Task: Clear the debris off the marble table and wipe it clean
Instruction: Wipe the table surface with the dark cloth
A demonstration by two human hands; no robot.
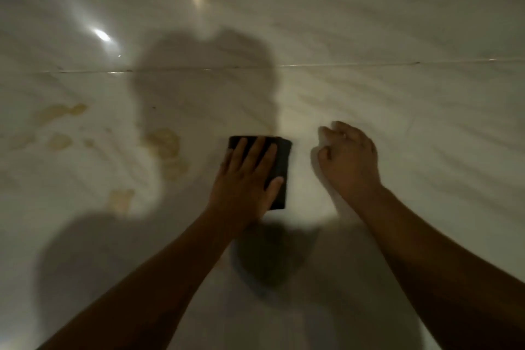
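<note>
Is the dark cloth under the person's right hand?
No, the flat left hand presses the dark folded cloth on the white marble table; the curled right hand is beside it.

Cloth (279,167) on table (397,37), stains (166,145) left, right hand (349,159) right.

bright light reflections (101,35), a head-shaped shadow (204,71), thin seam line (341,65)

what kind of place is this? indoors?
Likely indoors, perhaps a home or eatery, but I can't tell which. A glossy marble table reflects lamp glare, yellowish stains mark it, and the left hand presses a dark cloth flat.
</note>
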